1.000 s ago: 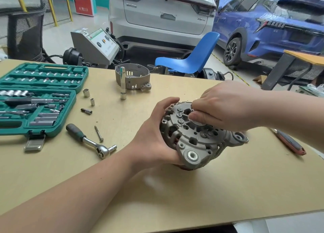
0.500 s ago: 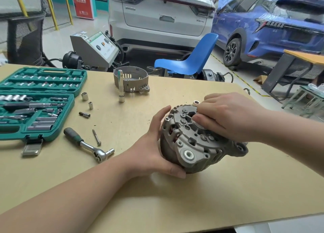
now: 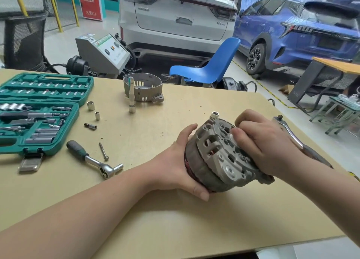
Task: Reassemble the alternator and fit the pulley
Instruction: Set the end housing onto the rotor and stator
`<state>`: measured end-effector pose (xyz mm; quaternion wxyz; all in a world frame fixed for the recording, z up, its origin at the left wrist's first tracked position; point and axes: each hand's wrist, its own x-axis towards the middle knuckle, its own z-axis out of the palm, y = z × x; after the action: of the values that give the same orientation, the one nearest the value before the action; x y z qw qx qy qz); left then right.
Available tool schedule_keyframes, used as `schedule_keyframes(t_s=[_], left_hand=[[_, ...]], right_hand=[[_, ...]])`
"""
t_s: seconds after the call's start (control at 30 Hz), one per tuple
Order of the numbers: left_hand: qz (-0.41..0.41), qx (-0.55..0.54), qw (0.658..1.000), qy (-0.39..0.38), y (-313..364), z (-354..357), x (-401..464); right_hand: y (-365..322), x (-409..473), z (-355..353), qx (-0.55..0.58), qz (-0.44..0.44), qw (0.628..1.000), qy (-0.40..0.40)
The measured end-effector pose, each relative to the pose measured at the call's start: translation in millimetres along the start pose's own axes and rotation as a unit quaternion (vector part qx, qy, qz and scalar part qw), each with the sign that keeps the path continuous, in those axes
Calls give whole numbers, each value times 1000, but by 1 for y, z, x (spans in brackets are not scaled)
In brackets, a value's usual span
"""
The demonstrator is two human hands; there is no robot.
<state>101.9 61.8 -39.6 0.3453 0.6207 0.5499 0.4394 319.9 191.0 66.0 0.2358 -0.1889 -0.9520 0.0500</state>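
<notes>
Your left hand cradles the tilted alternator; your right hand grips its end housing. The green socket case lies open, sockets inside.

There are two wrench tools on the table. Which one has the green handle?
The ratchet with the green handle lies left of the alternator, near the socket case. The other ratchet, behind the right hand, shows only shiny metal.

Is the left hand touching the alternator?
Touching. The head view shows the left hand cupped around the alternator, thumb under its lower edge and fingers against its far side.
</notes>
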Motion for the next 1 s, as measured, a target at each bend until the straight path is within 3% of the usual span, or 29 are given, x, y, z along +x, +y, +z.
schedule_keyframes(t_s=[0.23, 0.57, 1.0], left_hand=[[8, 48, 999, 14, -2, -1, -1], [38, 18, 998, 45, 4, -13, -21], [-31, -79, 989, 119, 11, -39, -27]], right_hand=[[-2, -16, 12, 19, -53, 994, 99], [-13, -27, 49, 68, -107, 970, 207], [-16, 12, 90, 262, 57, 944, 192]])
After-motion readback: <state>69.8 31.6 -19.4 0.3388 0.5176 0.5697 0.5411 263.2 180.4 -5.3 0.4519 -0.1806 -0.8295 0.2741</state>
